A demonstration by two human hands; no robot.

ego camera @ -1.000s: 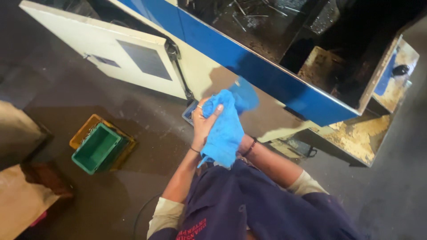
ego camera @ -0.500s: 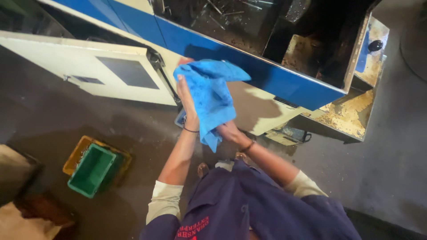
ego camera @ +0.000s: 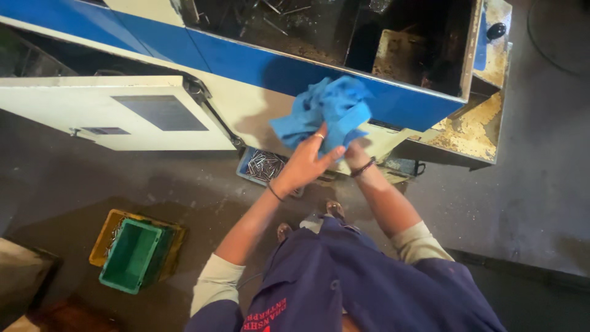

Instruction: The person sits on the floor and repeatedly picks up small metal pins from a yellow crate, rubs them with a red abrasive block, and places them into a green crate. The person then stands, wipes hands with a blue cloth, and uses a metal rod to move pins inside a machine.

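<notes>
Since half a second ago both hands have come up and rightward with the blue cloth, which now sits bunched against the blue front panel of the machine instead of hanging lower over the cream lower part. My read: left hand lies flat against the lower part of the cloth, fingers extended and close together, pressing rather than pinching, ring visible on one. Right hand is mostly buried under the cloth, only wrist with dark band showing, so I cannot tell whether its fingers are curled on the fabric or just pushing into it. Cloth is off the floor, held between both hands at chest-out height, wadded, loose corner sticking up top right. To do this wiping or rubbing well I'd keep the wad tight so no tail drops into the open machine bay with its dark metal debris, and work the hands against each other with even pressure. Below the hands, a small blue tray of metal pins sits on the floor by the machine; a green crate nests in a yellow crate well apart to the left. Open cream door at left.
</notes>
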